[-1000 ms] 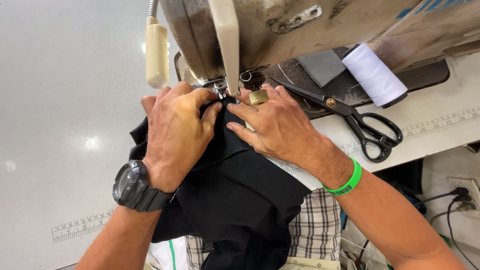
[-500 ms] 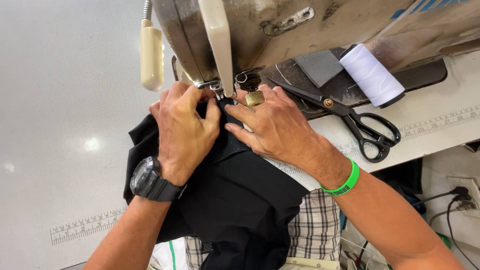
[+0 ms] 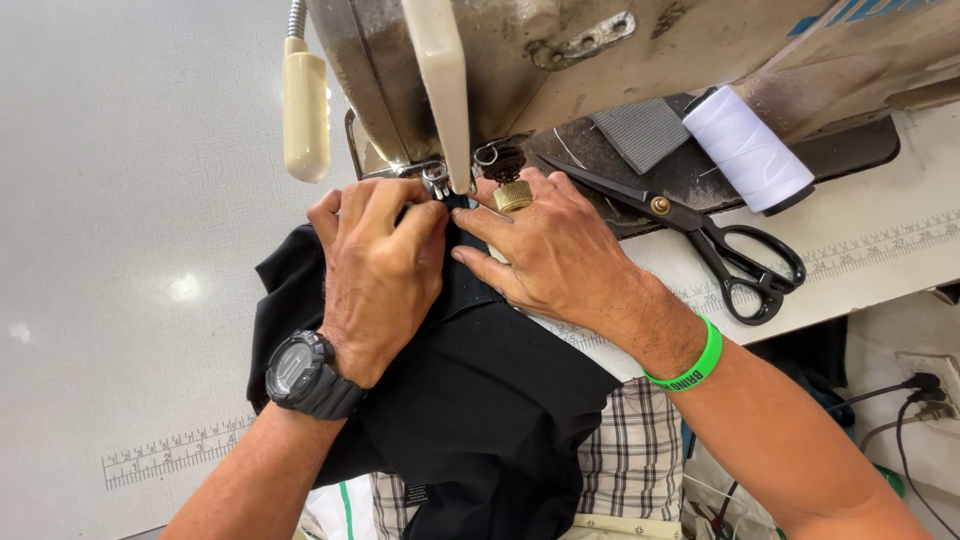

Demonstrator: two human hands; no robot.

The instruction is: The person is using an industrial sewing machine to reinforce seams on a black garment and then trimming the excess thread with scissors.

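A black garment (image 3: 480, 400) lies on the white sewing table (image 3: 120, 200) and hangs over its near edge. My left hand (image 3: 375, 265), with a black watch on the wrist, presses and pinches the cloth just below the presser foot (image 3: 438, 180) of the beige sewing machine (image 3: 600, 50). My right hand (image 3: 550, 245), with a green wristband, lies flat on the fabric to the right of the needle, fingertips meeting the left hand's. The seam under the fingers is hidden.
Black scissors (image 3: 700, 235) lie on the machine bed to the right, beside a white thread spool (image 3: 748, 148) and a grey cloth piece (image 3: 645, 135). A cream lamp head (image 3: 305, 110) hangs at the left. Ruler tape (image 3: 170, 455) runs along the table edge. Cables (image 3: 900, 400) hang at the right.
Both hands have crept slightly up toward the presser foot with the black cloth; the left wrist has swung a little closer to the table edge.
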